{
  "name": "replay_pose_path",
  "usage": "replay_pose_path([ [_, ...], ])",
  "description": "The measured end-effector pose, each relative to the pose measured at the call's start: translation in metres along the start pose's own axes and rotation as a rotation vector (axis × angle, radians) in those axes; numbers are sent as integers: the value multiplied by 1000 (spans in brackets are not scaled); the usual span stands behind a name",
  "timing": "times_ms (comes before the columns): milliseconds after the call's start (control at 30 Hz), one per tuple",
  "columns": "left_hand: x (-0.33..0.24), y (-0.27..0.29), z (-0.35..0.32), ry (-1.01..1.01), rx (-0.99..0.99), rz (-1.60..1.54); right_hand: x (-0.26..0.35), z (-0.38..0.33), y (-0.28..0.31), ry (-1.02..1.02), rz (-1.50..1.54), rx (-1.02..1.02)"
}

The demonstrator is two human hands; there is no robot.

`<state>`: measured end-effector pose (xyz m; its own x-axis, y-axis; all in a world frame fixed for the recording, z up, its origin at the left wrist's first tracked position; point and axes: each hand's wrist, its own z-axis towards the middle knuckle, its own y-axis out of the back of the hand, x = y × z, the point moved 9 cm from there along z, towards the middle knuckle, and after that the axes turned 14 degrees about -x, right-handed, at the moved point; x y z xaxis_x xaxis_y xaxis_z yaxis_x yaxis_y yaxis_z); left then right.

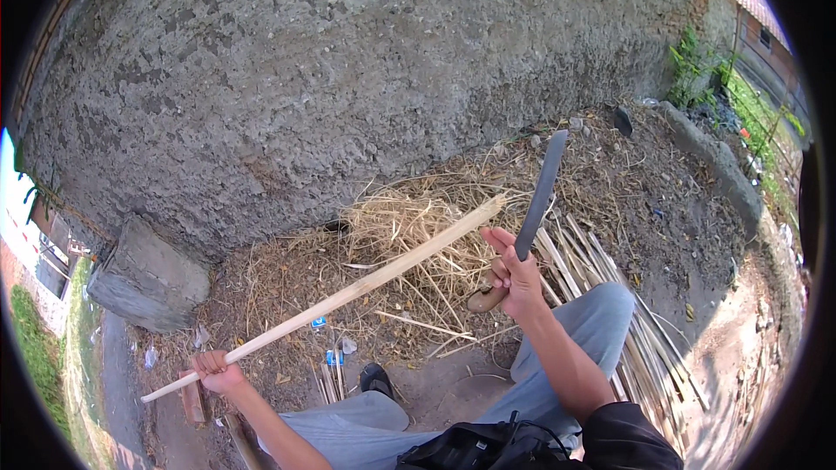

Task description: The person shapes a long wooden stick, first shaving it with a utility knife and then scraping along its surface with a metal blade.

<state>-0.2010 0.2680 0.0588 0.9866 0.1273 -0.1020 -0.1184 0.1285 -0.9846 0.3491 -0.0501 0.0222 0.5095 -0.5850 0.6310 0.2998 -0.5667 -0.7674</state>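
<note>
Stick (366, 283), long, pale, rough-ended: I see left hand (218, 372) fingers wrapped round it, right hand (514, 283) holding a knife (543, 190).

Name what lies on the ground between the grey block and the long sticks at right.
The head view shows a heap of pale straw-like strands there, partly hidden by the held wooden strip.

The black sleeve (634, 437) ends above bare forearms (562, 352) and fingers (498, 273); faded blue-grey trousers (348, 425), dark shoe (376, 378), black gear (466, 447) at the waist.
</note>
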Motion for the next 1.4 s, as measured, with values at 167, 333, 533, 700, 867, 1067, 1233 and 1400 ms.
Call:
replay_pose_path([
  [167,18,15,1,86,-29,21,19,2,7,23,137,-120],
  [333,36,27,-2,115,-134,54,22,2,18,34,155,-137],
  [533,37,42,8,187,-130,153,25,0,11,-29,139,-104],
  [700,48,76,1,274,-532,277,28,1,13,40,26,-72],
  [867,55,99,-15,207,-794,497,27,-2,17,54,39,-30],
  [1067,41,116,-9,103,-885,649,24,1,23,50,107,-125],
  [1233,42,118,-2,113,-839,684,30,-2,20,25,69,-107],
  [1400,48,113,-7,133,-842,653,28,-7,18,-2,-15,-81],
])
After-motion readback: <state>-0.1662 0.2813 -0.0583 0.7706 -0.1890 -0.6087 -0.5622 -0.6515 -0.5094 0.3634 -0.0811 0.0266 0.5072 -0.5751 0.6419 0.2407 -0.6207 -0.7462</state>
